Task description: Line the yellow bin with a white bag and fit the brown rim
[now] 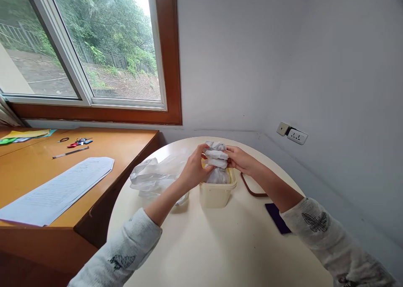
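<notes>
Over a cream plastic tub (215, 196) on the round table, I hold a column of folded white plastic bags (217, 155) between both hands. My left hand (194, 168) is closed on its left side, thumb low and fingers at the top. On the right side, the fingers of my right hand (243, 159) grip the same bags. Below them, more whitish plastic (218, 176) shows inside the tub. To the left of the tub lie crumpled translucent plastic bags (154, 173), near my left forearm.
A brown frame-like rim (252, 190) and a dark purple flat item (277, 217) lie right of the tub, the latter partly under my sleeve. The wooden desk (132, 142) at left bears papers (59, 190), a pen (71, 152) and small items. Walls border the round table (201, 253).
</notes>
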Motion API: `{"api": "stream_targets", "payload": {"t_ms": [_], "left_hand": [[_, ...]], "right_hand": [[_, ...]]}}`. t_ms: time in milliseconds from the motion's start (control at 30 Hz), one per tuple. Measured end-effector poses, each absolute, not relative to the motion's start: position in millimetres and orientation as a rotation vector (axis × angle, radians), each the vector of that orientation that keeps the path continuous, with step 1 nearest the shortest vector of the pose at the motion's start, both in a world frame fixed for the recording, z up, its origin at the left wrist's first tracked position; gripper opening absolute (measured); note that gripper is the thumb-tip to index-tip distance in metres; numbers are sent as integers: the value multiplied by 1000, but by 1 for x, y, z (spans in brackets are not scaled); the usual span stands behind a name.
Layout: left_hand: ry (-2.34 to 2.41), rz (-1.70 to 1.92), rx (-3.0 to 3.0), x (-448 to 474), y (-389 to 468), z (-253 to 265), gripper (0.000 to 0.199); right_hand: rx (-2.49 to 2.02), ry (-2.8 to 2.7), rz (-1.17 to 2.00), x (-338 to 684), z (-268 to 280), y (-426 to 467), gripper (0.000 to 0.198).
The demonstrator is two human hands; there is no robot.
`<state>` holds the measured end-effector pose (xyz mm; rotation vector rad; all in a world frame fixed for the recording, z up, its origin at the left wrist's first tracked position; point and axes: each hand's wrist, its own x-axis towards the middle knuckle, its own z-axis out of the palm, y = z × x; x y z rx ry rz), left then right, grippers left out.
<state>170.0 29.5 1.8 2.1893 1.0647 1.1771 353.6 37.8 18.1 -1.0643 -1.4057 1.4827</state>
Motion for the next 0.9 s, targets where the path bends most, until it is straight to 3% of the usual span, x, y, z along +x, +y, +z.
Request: {"api": "stream_targets", "payload": {"t_ms": [100,267,467,633,800,900], "left_hand": [[1028,1238,2124,171,30,0,34],[996,1219,1984,174,30,0,36],[990,1184,1996,180,34,-5,44],[984,1382,2060,181,37,-6,51],[985,1408,2052,184,35,-5,11],[980,1329,1893,186,35,-1,10]], "right_hand": [[-902,-1351,1526,357,23,28,36],[-878,-1573,1297,357,23,14,58],[-1058,-1750,786,346,13,13,17],[-1108,-1730,803,346,12,14,6],[-1040,-1747,1035,350,17,20,9],[-1049,-1707,1030,348,17,24,9]]}}
